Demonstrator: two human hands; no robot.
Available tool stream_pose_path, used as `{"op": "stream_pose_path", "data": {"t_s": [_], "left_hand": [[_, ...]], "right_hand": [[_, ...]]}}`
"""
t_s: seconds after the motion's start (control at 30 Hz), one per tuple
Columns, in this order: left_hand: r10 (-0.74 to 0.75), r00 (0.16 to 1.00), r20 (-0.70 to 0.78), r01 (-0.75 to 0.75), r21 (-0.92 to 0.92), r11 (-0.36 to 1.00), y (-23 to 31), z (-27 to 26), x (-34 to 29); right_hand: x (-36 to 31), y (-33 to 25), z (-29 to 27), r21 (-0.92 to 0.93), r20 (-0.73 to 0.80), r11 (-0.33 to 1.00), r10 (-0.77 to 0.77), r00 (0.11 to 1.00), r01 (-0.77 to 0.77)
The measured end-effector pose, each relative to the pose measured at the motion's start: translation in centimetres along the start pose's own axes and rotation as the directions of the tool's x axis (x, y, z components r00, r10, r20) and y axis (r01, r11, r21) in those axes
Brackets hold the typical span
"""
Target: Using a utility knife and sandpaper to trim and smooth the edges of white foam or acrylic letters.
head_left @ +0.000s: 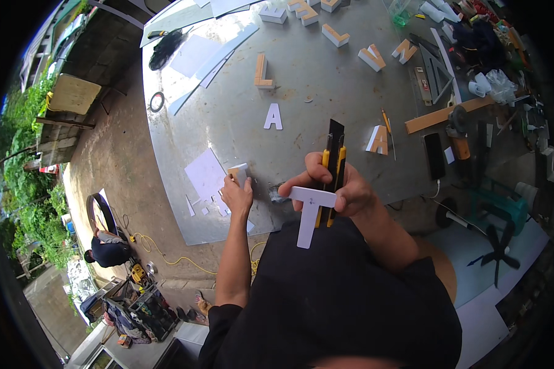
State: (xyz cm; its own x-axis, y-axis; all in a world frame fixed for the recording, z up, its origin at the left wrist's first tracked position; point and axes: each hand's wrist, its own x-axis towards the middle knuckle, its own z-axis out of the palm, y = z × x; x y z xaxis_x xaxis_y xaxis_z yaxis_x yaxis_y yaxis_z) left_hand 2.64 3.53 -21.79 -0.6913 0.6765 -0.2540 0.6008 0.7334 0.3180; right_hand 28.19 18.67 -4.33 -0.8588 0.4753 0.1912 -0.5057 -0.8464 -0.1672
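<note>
My right hand (356, 189) is closed around a yellow-and-black utility knife (333, 161) with its dark end pointing away from me. The same fingers also pinch a flat white letter T (308, 212), which hangs over my black shirt. Further left, my left hand (237, 195) grips a small block letter (240, 170) with a tan top and white sides at the near part of the metal table (301, 147). Beside it lie a white sheet (204, 171) and several small offcuts. A flat white letter A (273, 116) rests beyond both hands.
Block letters, among them an L (263, 72) and an A (377, 141), stand on the table. A pencil (386, 121), a phone (434, 157) on a cable and a wooden strip (446, 115) lie to the right. Far left, another person (109, 248) crouches on the ground.
</note>
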Motion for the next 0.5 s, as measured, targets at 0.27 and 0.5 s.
{"op": "stream_pose_path", "data": {"t_s": [0.27,0.5], "left_hand": [[0.316,0.913,0.257,0.116,-0.908,0.403,12.0,-12.9,-7.6],[0.372,0.797,0.476,0.317,-0.854,0.413,19.6,-19.5,-12.0]], "right_hand": [[0.3,-1.4,-1.5,-0.020,0.020,0.999,0.046,0.999,-0.046],[1.4,-3.1,-2.5,-0.009,0.067,0.995,0.095,0.993,-0.095]]}}
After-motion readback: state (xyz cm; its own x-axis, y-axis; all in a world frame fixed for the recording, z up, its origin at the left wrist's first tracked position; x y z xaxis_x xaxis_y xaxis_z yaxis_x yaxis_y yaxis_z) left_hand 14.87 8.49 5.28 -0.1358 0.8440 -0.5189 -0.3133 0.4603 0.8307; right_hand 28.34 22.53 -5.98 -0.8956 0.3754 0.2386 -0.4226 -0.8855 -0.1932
